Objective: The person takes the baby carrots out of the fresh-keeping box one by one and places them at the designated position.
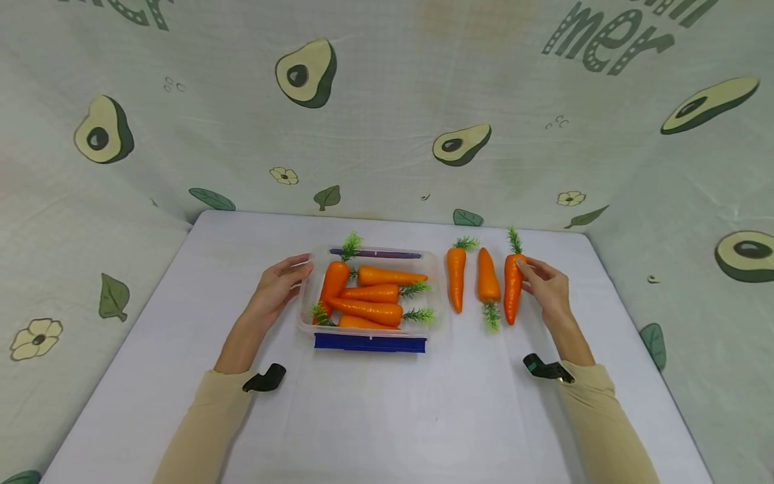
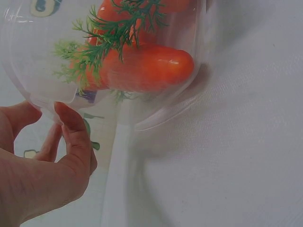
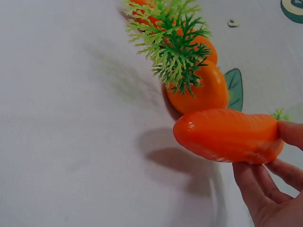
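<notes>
A carrot pinched at right, a box of carrots held at left.
The right hand (image 1: 551, 289) pinches the held carrot (image 1: 512, 296) near its leafy end, thumb against fingers, and the right wrist view shows its tip raised off the white table (image 1: 471, 417), over its own shadow. The left hand (image 1: 275, 289) pinches the rim of the clear container (image 1: 370, 332) at its left side, fingers bent. Five boxed carrots (image 1: 365, 310) lie inside, some overlapping (one leans across the left end, its leaves poking past the far rim). Between container and held carrot lie two loose carrots: the nearer-to-box carrot (image 1: 456, 279), leaves toward the patterned cloth (image 1: 387, 87), and the middle carrot (image 1: 487, 277), leaves toward the person.
</notes>
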The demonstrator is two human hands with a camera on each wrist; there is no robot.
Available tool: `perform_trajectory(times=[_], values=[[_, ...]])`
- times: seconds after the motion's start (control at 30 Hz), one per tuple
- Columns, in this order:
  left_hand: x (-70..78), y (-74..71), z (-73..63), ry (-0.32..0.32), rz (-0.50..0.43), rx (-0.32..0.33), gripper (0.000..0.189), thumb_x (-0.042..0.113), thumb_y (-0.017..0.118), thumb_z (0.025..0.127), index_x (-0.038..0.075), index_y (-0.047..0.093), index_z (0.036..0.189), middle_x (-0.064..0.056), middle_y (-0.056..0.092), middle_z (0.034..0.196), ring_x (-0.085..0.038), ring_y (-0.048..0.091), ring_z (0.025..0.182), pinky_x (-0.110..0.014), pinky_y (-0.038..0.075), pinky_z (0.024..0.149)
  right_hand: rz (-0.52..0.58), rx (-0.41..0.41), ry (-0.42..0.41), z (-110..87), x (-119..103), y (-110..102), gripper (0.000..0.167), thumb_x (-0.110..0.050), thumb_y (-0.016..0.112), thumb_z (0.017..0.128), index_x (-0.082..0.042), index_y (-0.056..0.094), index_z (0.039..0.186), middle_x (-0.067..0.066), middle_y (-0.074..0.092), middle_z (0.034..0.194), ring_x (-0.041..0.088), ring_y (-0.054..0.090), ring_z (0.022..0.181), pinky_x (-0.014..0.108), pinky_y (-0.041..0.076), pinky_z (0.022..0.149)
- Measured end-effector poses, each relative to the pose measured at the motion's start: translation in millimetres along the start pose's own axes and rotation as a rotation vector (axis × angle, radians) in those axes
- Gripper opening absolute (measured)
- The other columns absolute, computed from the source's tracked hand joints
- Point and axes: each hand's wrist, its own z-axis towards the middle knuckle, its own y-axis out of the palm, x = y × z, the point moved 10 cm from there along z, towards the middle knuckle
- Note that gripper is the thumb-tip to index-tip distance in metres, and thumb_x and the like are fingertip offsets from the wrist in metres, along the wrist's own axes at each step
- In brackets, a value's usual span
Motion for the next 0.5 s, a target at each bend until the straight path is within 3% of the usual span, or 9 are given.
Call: perform_trajectory(times=[0.37,0.5], values=[[1.3,0.1,-1.3,0.003,-0.004,-0.01,0.06,0.037,0.065,0.103,0.013,0.047,0.154,-0.01,0.048,0.152,-0.029,0.043,0.136,-0.034,0.038,0.109,-0.028,-0.012,0.025,9.5,16.2,2.1,0.069,-0.044,0.068,0.098,0.0,0.052,0.148,-0.006,0.058,0.109,-0.002,0.062,0.081,0.014,0.054,0.076],[0.9,-0.6,-0.9,0.001,-0.005,0.003,0.059,0.036,0.066,0.102,0.013,0.048,0.154,-0.01,0.049,0.151,-0.029,0.044,0.135,-0.033,0.038,0.108,-0.073,-0.019,0.011,12.4,19.3,4.0,0.068,-0.045,0.068,0.098,0.002,0.054,0.146,0.003,0.061,0.115,-0.005,0.063,0.075,0.013,0.054,0.074]])
